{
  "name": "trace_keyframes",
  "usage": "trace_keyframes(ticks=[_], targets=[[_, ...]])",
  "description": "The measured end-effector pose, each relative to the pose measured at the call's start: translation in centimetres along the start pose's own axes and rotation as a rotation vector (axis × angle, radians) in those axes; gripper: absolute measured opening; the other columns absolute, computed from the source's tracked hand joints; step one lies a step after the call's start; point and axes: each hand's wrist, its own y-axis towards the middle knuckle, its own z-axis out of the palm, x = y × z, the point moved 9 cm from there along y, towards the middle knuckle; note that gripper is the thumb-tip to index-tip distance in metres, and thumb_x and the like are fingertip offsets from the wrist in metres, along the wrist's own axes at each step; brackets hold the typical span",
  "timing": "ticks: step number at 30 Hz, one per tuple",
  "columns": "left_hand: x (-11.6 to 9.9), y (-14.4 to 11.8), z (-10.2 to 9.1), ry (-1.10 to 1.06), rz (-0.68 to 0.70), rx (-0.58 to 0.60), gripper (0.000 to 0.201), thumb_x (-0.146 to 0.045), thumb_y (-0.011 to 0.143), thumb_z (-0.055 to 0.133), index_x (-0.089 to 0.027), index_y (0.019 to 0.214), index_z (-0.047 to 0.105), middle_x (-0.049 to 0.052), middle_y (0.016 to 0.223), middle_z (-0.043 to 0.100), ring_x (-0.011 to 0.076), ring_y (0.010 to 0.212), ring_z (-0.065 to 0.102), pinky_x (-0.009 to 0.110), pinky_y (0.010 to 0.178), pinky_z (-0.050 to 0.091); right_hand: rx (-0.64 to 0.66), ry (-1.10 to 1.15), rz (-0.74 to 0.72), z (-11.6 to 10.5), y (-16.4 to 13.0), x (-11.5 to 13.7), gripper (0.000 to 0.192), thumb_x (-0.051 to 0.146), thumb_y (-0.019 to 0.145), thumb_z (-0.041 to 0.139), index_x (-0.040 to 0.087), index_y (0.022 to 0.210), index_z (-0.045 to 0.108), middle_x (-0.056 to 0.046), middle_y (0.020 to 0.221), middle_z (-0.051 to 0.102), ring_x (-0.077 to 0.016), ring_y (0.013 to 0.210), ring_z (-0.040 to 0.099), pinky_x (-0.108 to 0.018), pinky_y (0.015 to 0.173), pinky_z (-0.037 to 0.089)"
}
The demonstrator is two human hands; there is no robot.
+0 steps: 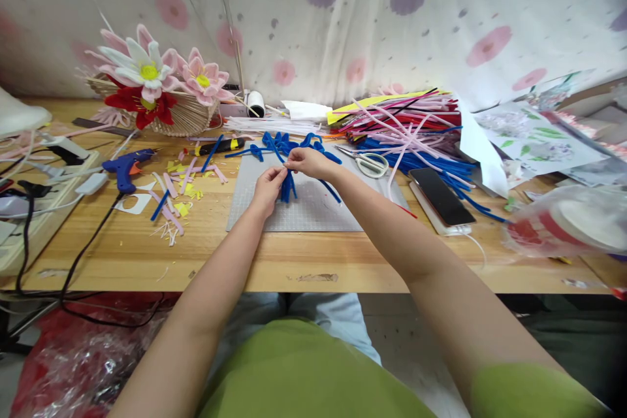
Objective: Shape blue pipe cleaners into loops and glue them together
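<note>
Both hands meet over a grey cutting mat [313,212] on the wooden table [294,261]. My left hand [267,189] pinches the lower stems of a bundle of blue pipe cleaners [288,188]. My right hand [306,162] pinches the same bundle just above, at the point where its bent blue loops [279,142] fan out toward the back. The stems hang down between my two hands, just above the mat.
A blue glue gun [128,166] and cut scraps lie to the left. Scissors [367,162], a phone [439,197] and a heap of coloured pipe cleaners [406,124] lie to the right. Finished flowers in a basket [151,88] stand at back left, a power strip [44,189] at far left.
</note>
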Motion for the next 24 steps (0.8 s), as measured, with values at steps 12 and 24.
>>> trace_keyframes(ticks=[12,24], targets=[[0.0,0.4,-1.5,-0.086,-0.040,-0.145,0.023,-0.022,0.059,0.075,-0.014,0.062,0.053,-0.004,0.055,0.056,0.0048,0.046,0.049,0.017,0.047,0.035,0.056,0.177,0.083,1.5,-1.0,-0.3,0.021,0.033,0.080,0.058,0.015,0.070,0.053,-0.002,0.066,0.062,-0.0096,0.052,0.056,-0.021,0.048,0.044],[0.2,0.5,-1.8,-0.269,-0.022,-0.248,0.022,-0.023,0.068,0.069,-0.015,0.063,0.050,-0.006,0.053,0.053,0.0045,0.049,0.047,0.018,0.052,0.035,-0.163,-0.037,-0.125,3.6,-2.8,-0.1,0.033,0.039,0.087,0.040,0.016,0.068,0.055,-0.001,0.070,0.058,-0.0108,0.068,0.050,-0.021,0.062,0.034]])
